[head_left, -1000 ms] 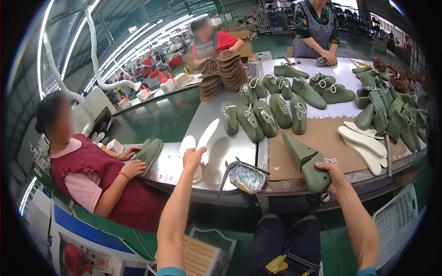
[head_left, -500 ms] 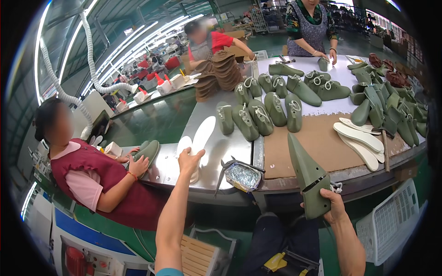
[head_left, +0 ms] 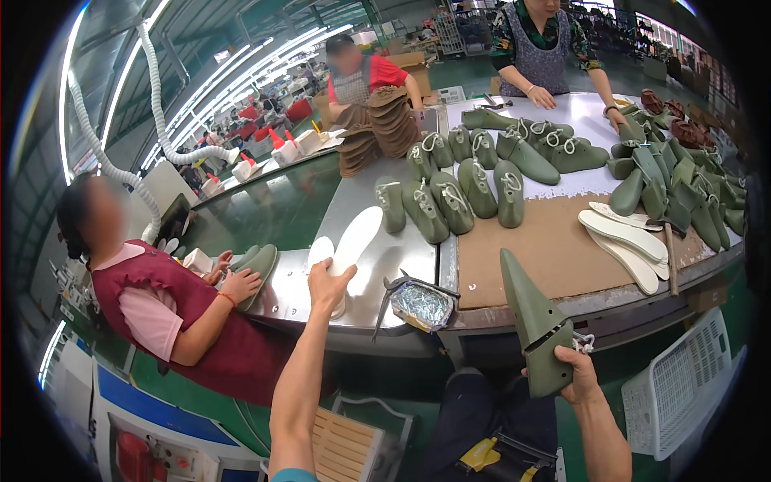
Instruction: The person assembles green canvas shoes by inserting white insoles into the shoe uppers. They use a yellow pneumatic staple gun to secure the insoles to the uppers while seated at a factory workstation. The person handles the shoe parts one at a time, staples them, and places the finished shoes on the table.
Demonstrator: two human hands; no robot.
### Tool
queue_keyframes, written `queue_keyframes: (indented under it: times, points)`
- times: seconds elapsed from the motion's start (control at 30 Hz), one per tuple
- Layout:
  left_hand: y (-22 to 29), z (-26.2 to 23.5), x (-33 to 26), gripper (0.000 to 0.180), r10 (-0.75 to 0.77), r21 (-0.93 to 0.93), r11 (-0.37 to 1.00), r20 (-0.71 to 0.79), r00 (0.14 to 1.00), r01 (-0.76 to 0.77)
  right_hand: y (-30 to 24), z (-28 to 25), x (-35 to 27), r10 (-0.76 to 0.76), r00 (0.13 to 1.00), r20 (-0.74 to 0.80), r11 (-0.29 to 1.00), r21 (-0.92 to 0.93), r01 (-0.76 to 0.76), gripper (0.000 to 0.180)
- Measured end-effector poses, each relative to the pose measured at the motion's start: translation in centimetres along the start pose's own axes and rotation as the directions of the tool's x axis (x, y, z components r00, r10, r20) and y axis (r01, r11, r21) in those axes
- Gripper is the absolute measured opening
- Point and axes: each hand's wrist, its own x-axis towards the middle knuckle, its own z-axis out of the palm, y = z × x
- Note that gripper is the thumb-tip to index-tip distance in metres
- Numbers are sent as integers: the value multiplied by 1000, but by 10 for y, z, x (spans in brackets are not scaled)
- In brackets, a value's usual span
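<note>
My right hand (head_left: 580,373) grips the heel end of a green shoe last (head_left: 533,320), held off the table's front edge with its pointed toe aimed up and away from me. My left hand (head_left: 328,284) reaches onto the metal table (head_left: 377,241) and closes on a white insole (head_left: 352,242); a second white insole (head_left: 319,251) lies right beside it. Several green shoe lasts (head_left: 450,197) with laces stand in rows further back on the table.
A small tray of metal tacks (head_left: 422,304) sits at the table edge between my hands. More white insoles (head_left: 626,237) lie on brown cardboard at right. A seated person (head_left: 173,309) at left handles a green last. Two people work at the far side. A white basket (head_left: 683,390) stands lower right.
My right hand has pulled the green last off the cardboard and down toward me, below the table edge. My left hand has stayed at the white insoles, closing onto one.
</note>
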Motion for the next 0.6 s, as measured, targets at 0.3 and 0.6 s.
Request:
queue_keyframes:
  times: [0.3,0.6]
  points:
    - [-1,0,-20,45,-48,-59,997,0,999,47,7,-2,-15,-25,1000,-16,999,34,25,47]
    - [67,4,-44,72,25,248,954,497,868,-169,14,-11,-25,-18,997,-69,1000,18,20,58]
